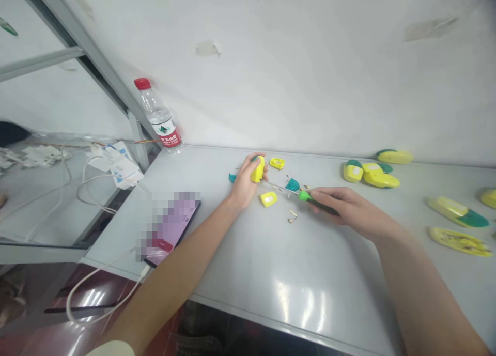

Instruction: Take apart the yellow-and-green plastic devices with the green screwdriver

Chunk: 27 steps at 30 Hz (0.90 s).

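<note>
My left hand is shut on a small yellow plastic casing with a green edge. My right hand grips a green-and-black screwdriver, its thin metal shaft reaching toward that casing. Between my hands lie a yellow plastic piece, a teal plastic piece and several tiny brass clips. Another yellow piece lies beyond them, and a teal fragment sits left of my left hand. Several larger yellow-green plastic shells lie to the right on the grey table.
A water bottle with a red cap stands at the table's back left corner, against the white wall. A phone with a blurred screen lies near the left edge, with a white cable trailing down. A metal shelf frame stands left.
</note>
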Tool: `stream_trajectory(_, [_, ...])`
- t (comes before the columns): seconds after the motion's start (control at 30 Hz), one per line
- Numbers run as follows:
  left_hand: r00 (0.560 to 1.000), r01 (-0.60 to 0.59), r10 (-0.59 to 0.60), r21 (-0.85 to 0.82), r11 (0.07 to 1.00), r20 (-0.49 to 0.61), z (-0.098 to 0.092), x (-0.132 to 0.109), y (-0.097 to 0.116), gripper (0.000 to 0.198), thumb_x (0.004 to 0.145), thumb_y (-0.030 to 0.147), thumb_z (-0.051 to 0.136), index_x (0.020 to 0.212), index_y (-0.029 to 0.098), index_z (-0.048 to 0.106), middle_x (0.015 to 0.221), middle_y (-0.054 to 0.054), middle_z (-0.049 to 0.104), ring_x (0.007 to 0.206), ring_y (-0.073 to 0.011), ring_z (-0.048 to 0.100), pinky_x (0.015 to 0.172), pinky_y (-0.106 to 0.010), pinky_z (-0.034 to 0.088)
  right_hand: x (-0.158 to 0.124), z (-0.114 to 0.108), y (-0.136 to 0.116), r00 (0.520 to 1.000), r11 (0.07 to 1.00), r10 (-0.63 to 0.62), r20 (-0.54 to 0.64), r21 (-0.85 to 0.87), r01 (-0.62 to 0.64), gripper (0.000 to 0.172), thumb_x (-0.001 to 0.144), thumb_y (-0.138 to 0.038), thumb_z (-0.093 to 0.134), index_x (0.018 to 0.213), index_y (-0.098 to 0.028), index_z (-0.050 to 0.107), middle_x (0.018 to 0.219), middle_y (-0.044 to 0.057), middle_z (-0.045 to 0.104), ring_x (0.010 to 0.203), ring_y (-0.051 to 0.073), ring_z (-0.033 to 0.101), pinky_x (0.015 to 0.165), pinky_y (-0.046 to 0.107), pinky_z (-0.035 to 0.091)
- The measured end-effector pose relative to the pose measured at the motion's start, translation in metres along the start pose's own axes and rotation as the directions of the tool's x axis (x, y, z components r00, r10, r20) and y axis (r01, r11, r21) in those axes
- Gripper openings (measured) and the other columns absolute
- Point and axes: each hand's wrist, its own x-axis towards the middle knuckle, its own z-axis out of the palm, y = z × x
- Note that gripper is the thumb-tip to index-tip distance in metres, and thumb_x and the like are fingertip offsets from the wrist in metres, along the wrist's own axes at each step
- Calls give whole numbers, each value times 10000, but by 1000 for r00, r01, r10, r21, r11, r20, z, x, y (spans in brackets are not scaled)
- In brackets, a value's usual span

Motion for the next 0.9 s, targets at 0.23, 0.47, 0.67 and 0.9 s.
stream_trajectory(0.23, [999,25,-26,-27,999,-32,1,0,3,187,937,353,624,1054,208,620,798,-1,588,704,-98,547,696,-224,432,1,2,0,998,995,-68,-14,-70,67,594,860,-799,609,856,-223,753,767,38,633,592,138,409,518,288,379])
stream_trajectory(0.47, [999,-3,4,33,999,-40,1,0,-1,224,946,401,638,1066,212,635,822,-5,583,765,-108,559,721,-224,432,1,0,7,995,986,-55,-87,-161,40,658,832,-727,701,1302,-268,722,617,-30,545,532,139,413,497,297,345])
stream_trajectory(0.67, [999,-24,27,96,995,-35,0,-1,-5,277,947,451,659,1110,231,622,847,2,590,742,-99,540,747,-228,436,1,0,5,997,999,51,-57,-2,-52,611,782,-734,743,1115,-224,793,697,8,593,531,119,385,463,287,300])
stream_trajectory(0.9, [998,-16,21,76,997,-61,4,-2,-2,241,977,415,612,1093,203,613,831,-4,583,756,-103,549,729,-220,436,7,1,11,995,985,51,85,162,-65,529,813,-715,731,719,-196,696,600,-12,482,506,96,306,447,274,225])
